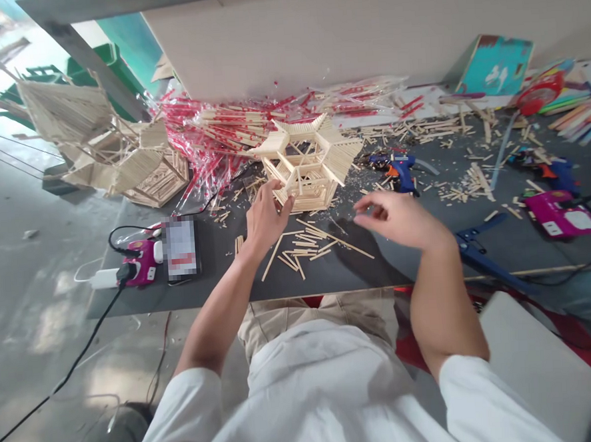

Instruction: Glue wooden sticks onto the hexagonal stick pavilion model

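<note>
A small six-sided pavilion model (307, 197) of thin wooden sticks stands on the dark table, with flared stick roof panels around an open top. My left hand (268, 216) grips its front left side, fingers and thumb on the frame. To the right of the model, my right hand (400, 221) hovers over the table with fingers loosely curled and a gap between thumb and forefinger. Nothing shows in it. Loose wooden sticks (304, 250) lie in front of the model. A blue glue gun (405, 171) rests behind my right hand.
A larger stick model (157, 179) stands at the left, near a phone (181, 251) and a purple power strip (142, 262). Red-and-clear stick wrappers (194, 130) pile up behind. Right are a blue hand cutter (480, 246), another power strip (560, 215) and a second glue gun (563, 174).
</note>
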`<state>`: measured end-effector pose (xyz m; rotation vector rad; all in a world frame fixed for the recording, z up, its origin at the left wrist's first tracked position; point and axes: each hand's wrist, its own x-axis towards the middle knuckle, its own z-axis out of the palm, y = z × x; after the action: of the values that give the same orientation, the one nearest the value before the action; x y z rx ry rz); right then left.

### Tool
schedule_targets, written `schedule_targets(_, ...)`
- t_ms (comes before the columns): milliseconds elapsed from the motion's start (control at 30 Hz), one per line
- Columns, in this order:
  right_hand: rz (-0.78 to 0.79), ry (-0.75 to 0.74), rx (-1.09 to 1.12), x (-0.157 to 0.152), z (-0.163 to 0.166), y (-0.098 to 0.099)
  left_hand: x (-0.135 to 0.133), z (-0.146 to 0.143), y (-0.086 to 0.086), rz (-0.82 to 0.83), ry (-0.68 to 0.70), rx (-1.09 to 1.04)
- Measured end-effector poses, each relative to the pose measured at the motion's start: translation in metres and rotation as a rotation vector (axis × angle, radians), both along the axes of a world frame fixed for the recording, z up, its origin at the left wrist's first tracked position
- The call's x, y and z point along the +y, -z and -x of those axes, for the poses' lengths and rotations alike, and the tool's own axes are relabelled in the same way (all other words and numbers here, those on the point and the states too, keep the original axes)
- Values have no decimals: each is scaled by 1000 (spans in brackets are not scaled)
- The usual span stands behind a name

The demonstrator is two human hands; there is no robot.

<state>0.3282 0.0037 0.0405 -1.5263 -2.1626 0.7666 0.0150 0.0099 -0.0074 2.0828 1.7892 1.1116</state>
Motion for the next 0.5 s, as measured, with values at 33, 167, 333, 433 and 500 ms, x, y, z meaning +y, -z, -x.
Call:
schedule_targets(33,36,-133,4,-10,10,-2,0,0,1,0,2,6)
schedule_targets(167,64,-465,-117,-27,57,2,2,-1,5,1,0,23)
schedule_targets(333,-15,-464,-453,-8,97,2,1,-2,5,8,-10,27)
schedule_targets(433,-14,-461,-534,2,109,0,-2,-3,2,-72,-44,37)
schedule_targets(500,-11,-458,-532,4,113,0,-3,-3,0,-136,-70,28)
